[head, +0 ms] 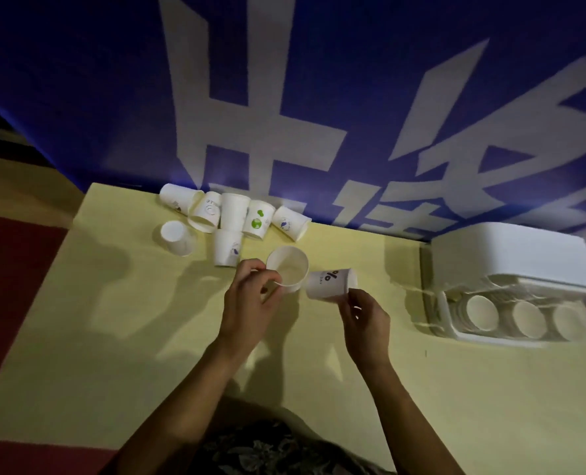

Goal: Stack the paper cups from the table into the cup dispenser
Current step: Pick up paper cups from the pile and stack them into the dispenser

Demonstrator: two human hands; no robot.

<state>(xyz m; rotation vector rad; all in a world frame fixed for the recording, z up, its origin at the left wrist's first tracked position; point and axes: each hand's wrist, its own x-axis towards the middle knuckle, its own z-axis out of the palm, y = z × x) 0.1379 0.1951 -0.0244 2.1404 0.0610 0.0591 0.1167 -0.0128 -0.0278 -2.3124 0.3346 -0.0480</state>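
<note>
Cups sit side by side left of the cup dispenser (511, 269): left hand (250, 296) pinches the upright cup (290, 277), right hand (365, 315) grips the printed cup (331, 284) tilted toward it, ready to nest.

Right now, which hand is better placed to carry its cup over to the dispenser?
The right hand: it holds the percent-sign cup on the side nearer the white dispenser; the left hand is farther away.

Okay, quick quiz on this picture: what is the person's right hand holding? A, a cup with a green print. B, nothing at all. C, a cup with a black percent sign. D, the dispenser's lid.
C: the right hand grips the tilted paper cup with the black percent sign, while the left hand holds a plain open cup.
</note>
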